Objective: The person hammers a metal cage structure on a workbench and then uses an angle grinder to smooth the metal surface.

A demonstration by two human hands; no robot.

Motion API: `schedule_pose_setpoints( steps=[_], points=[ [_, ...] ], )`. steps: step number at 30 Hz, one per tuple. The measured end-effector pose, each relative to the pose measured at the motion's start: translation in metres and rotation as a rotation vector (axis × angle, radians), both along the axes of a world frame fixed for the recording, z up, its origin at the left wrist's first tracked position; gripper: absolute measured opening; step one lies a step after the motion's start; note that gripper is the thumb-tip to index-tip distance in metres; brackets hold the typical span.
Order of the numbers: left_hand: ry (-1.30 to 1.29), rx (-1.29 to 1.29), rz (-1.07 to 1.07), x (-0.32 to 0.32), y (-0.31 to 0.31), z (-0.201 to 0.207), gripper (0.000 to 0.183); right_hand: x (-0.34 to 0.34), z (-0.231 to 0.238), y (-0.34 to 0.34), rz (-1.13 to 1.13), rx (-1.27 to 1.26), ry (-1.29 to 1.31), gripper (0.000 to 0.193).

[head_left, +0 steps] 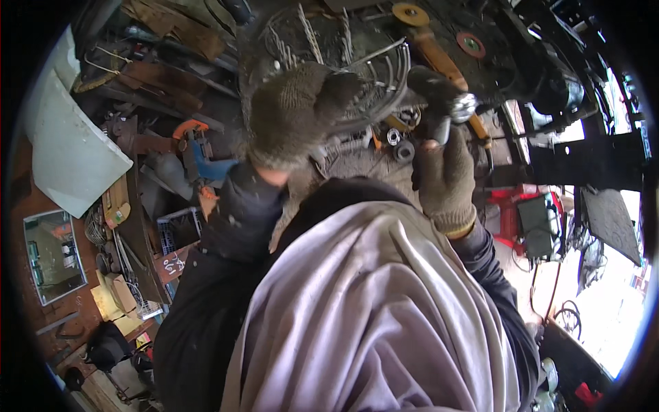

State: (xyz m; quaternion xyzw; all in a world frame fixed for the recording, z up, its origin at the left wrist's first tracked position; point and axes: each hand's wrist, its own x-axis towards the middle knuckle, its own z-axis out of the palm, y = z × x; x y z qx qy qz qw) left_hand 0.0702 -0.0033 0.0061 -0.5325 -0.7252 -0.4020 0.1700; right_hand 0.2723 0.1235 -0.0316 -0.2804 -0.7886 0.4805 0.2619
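My left hand [292,110], in a grey knit glove with blackened fingers, is over the dark workbench, its fingers curled together. Whatever it may be gripping is hidden. Right beside those fingers are curved metal rods [395,79]. My right hand [446,182], gloved as well with a bare fingertip showing, is closed around a short metal tool with a shiny rounded end [464,107]. The tool's dark part is blurred, so its exact kind is unclear. Between my hands lie metal rings [403,151] and other small parts.
A wooden handle [439,58] lies beyond the right hand, near a yellow disc [410,14] and a red disc [471,44]. Twisted rods [310,34] lie at the back. Left are a blue-and-orange clamp-like tool [202,161] and a white panel [79,144]. A red machine [511,213] stands right.
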Motion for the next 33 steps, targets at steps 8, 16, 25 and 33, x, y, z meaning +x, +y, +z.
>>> schedule_pose_setpoints(
  steps=[8,16,25,33],
  points=[
    [-0.037,-0.003,-0.006,0.003,0.0,-0.002,0.019,0.007,0.001,-0.001,0.0,0.013,0.498,0.053],
    [0.037,-0.018,0.017,0.006,-0.002,-0.006,0.021,0.009,-0.009,-0.008,0.019,-0.004,0.612,0.059],
    [0.099,-0.06,0.029,0.006,-0.004,-0.009,0.021,0.009,0.005,-0.001,0.018,0.225,0.143,0.026],
    [0.049,-0.053,-0.045,0.001,-0.002,-0.006,0.021,-0.003,-0.003,0.005,0.052,0.253,-0.01,0.023]
  ],
)
